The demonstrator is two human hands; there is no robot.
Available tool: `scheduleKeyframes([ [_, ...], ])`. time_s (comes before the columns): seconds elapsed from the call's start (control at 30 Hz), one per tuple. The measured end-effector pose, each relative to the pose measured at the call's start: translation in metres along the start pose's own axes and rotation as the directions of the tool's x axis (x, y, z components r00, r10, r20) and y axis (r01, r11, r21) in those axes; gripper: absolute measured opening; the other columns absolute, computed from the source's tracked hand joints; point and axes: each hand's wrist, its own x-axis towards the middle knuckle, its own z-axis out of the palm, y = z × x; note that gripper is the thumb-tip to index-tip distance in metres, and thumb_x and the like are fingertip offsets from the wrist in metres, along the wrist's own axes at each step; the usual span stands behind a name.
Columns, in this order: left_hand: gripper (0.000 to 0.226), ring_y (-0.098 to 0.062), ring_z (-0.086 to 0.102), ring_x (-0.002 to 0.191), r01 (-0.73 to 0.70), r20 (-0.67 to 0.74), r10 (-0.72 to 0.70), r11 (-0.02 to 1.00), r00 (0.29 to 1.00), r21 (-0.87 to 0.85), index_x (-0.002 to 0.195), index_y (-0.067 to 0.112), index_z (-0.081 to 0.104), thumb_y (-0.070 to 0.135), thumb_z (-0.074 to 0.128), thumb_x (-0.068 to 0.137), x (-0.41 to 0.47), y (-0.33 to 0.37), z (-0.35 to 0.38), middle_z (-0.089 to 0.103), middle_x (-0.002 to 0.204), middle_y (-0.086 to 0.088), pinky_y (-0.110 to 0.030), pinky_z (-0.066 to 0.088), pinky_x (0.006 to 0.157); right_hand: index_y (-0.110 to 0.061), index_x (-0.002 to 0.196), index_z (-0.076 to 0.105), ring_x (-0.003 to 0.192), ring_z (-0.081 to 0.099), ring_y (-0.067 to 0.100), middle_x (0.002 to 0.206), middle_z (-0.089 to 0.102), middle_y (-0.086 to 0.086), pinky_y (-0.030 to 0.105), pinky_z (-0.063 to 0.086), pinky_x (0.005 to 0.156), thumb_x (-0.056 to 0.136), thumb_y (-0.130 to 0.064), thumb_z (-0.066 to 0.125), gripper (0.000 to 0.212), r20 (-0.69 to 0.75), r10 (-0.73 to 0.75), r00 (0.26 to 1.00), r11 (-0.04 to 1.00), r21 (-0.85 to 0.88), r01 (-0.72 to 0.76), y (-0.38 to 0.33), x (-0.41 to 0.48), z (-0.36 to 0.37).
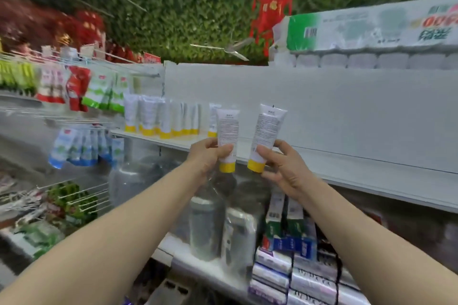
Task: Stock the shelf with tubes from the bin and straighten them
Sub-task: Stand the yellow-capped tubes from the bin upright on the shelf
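Green leaves (173, 22) hang above a white shelf (347, 168). On its left end stands a row of tubes (158, 119), yellow caps down. Next the left hand (207, 156) curls its thumb and fingers round a first tube (227, 131), held upright in front of the shelf. Beside it is a second tube (267, 131) (tipped a little right), pinched near its cap by the right hand (285, 171), whose lower fingers spread out.

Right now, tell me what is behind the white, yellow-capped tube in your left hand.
A row of matching tubes on the white shelf, then its back panel. The held tube hides most of the last one.
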Motion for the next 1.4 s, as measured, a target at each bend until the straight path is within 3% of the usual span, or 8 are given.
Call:
scheduleKeyframes([
  [0.13,0.027,-0.002,0.060,0.075,-0.065,-0.081,0.067,0.997,0.994,0.028,0.113,0.012,0.067,0.013,0.071,0.085,0.054,0.017,-0.012,0.069,0.103,-0.001,-0.015,0.040,0.059,-0.007,0.118,0.058,0.101,0.070,0.027,0.112,0.071,0.014,0.051,0.058,0.084,0.085,-0.010,0.074,0.037,-0.024,-0.024,0.999,0.999,-0.033,0.023,-0.009,0.060,0.015],
  [0.27,0.029,-0.003,0.057,0.071,-0.084,-0.140,0.090,0.995,0.986,0.046,0.113,0.010,0.065,0.010,0.072,0.085,0.106,0.016,-0.027,0.066,0.101,-0.002,-0.011,0.042,0.053,-0.012,0.112,0.060,0.097,0.071,0.025,0.108,0.073,0.010,0.051,0.058,0.086,0.084,-0.012,0.076,0.033,-0.075,-0.050,0.996,0.993,-0.108,0.042,-0.004,0.105,0.027],
  [0.4,0.038,-0.016,0.064,0.095,-0.039,-0.162,0.053,0.995,0.985,0.090,0.117,0.012,0.067,0.016,0.077,0.080,0.160,-0.002,-0.043,0.069,0.112,-0.002,-0.025,0.047,0.080,-0.015,0.115,0.059,0.097,0.071,0.022,0.109,0.072,0.006,0.043,0.059,0.084,0.084,-0.016,0.076,0.035,-0.141,-0.056,0.988,0.980,-0.195,0.027,0.009,0.137,0.036],
  [0.53,0.035,-0.020,0.066,0.098,-0.027,-0.148,0.048,0.989,0.988,0.145,0.112,0.019,0.067,0.022,0.078,0.079,0.214,-0.022,-0.051,0.070,0.109,0.000,-0.032,0.052,0.089,-0.015,0.115,0.058,0.097,0.070,0.021,0.109,0.071,0.005,0.032,0.057,0.071,0.085,-0.015,0.076,0.036,-0.231,-0.065,0.971,0.969,-0.246,0.006,0.026,0.165,0.046],
  [0.73,0.025,-0.019,0.063,0.094,-0.035,-0.072,0.049,0.983,0.996,0.182,0.105,0.023,0.064,0.024,0.075,0.082,0.277,-0.037,-0.056,0.065,0.099,0.004,-0.028,0.050,0.083,-0.015,0.113,0.058,0.094,0.070,0.020,0.106,0.071,0.006,0.028,0.055,0.064,0.085,-0.015,0.076,0.033,-0.379,-0.085,0.921,0.949,-0.312,-0.041,0.044,0.206,0.066],
  [0.9,0.020,-0.017,0.064,0.087,-0.019,-0.053,0.033,0.970,0.998,0.242,0.097,0.028,0.064,0.028,0.074,0.080,0.315,-0.055,-0.059,0.068,0.094,0.007,-0.031,0.052,0.082,-0.016,0.107,0.061,0.088,0.073,0.023,0.098,0.074,0.007,0.044,0.060,0.082,0.080,-0.017,0.080,0.033,-0.463,-0.087,0.882,0.924,-0.369,-0.102,0.064,0.243,0.078],
  [1.2,0.019,-0.024,0.063,0.095,0.050,-0.050,-0.039,0.969,0.998,0.241,0.074,0.036,0.058,0.040,0.076,0.070,0.341,-0.083,-0.060,0.067,0.095,0.004,-0.041,0.052,0.089,-0.022,0.098,0.062,0.085,0.073,0.024,0.094,0.074,0.007,0.049,0.059,0.081,0.067,-0.025,0.086,0.039,-0.557,-0.079,0.827,0.880,-0.428,-0.205,0.086,0.288,0.094],
  [1.4,0.020,-0.022,0.065,0.093,0.040,-0.070,-0.023,0.966,0.997,0.254,0.084,0.033,0.061,0.035,0.077,0.074,0.344,-0.083,-0.064,0.070,0.097,0.005,-0.038,0.052,0.088,-0.026,0.095,0.059,0.085,0.071,0.020,0.093,0.072,0.002,0.045,0.058,0.084,0.071,-0.026,0.086,0.036,-0.567,-0.094,0.819,0.853,-0.469,-0.227,0.087,0.308,0.098],
])
